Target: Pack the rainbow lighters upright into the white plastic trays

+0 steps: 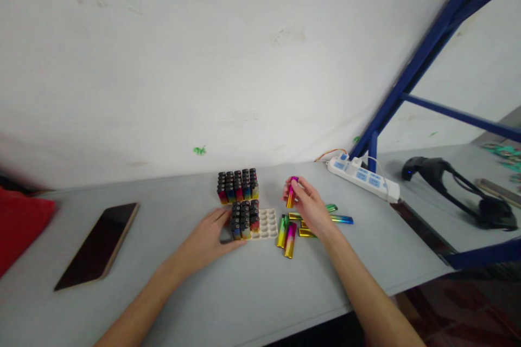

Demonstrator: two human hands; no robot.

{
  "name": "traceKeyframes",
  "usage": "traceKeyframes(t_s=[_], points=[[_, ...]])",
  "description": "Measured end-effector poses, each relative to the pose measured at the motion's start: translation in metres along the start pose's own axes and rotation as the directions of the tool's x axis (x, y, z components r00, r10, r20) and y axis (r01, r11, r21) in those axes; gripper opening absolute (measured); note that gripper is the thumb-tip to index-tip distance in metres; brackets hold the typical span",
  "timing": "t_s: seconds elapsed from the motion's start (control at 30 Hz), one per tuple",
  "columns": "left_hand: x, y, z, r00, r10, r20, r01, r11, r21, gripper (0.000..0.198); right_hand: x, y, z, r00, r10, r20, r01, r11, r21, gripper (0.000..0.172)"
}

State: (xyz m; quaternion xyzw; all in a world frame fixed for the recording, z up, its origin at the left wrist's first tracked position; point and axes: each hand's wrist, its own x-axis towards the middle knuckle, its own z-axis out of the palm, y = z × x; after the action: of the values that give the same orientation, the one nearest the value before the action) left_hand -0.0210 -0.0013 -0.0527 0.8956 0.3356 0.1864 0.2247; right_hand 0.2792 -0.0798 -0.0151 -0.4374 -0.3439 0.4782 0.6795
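My left hand [209, 236] grips the left end of a white tray [268, 224], its thumb along the near edge and its fingers behind the left side. Several black-topped lighters [245, 220] stand upright in the tray's left part, and the round holes to the right of them show bare. Above the table, my right hand [306, 198] pinches a shiny pink-and-gold lighter case [291, 193] held roughly upright. Below that hand lie several loose metallic cases, among them a green-and-yellow case [282, 231] and another pink-and-gold case [290, 240]; my hand partly covers some.
Behind the tray stands a block of black-topped lighters [238, 185]. A tablet-like dark slab [97, 244] and red fabric [22, 222] lie at left. At right are a white power strip [363, 178], blue metal frame [401, 95] and black headset-like device [451, 190]. The white wall rises behind.
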Motion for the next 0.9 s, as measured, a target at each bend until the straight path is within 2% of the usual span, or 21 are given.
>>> traceKeyframes(t_s=[0.1,0.23,0.33,0.43,0.57,0.67,0.8,0.9], points=[[0.000,0.000,0.000,1.000,-0.009,0.010,0.009,1.000,-0.002,0.071,-0.007,0.007,0.012,0.984,0.074,0.165,-0.078,0.997,0.019,0.054],[-0.001,0.002,-0.001,1.000,-0.008,0.004,0.008,1.000,-0.022,0.071,-0.015,0.014,0.020,0.966,0.093,0.239,-0.059,0.988,-0.146,0.060],[-0.001,0.007,-0.003,1.000,-0.014,0.013,0.014,0.999,-0.033,0.067,-0.018,0.018,0.024,0.970,0.093,0.226,-0.033,0.966,-0.256,0.069],[0.000,0.011,-0.005,0.999,-0.028,0.024,0.029,0.999,-0.031,0.064,-0.019,0.022,0.029,0.975,0.162,0.154,-0.108,0.944,-0.311,0.078],[-0.001,0.011,-0.004,1.000,-0.027,0.009,0.027,0.999,-0.045,0.064,-0.020,0.028,0.032,0.980,0.185,0.075,-0.146,0.919,-0.365,0.070],[-0.001,0.008,-0.002,1.000,-0.024,-0.004,0.024,0.999,-0.047,0.065,-0.020,0.031,0.031,0.975,0.200,0.095,-0.143,0.897,-0.417,0.064],[-0.001,0.006,0.000,0.999,-0.030,-0.012,0.030,0.999,-0.038,0.067,-0.019,0.034,0.031,0.973,0.208,0.097,-0.146,0.889,-0.434,0.072],[-0.001,0.009,-0.001,1.000,-0.023,-0.003,0.023,0.999,-0.049,0.064,-0.019,0.031,0.030,0.977,0.165,0.139,-0.090,0.897,-0.433,0.077]])
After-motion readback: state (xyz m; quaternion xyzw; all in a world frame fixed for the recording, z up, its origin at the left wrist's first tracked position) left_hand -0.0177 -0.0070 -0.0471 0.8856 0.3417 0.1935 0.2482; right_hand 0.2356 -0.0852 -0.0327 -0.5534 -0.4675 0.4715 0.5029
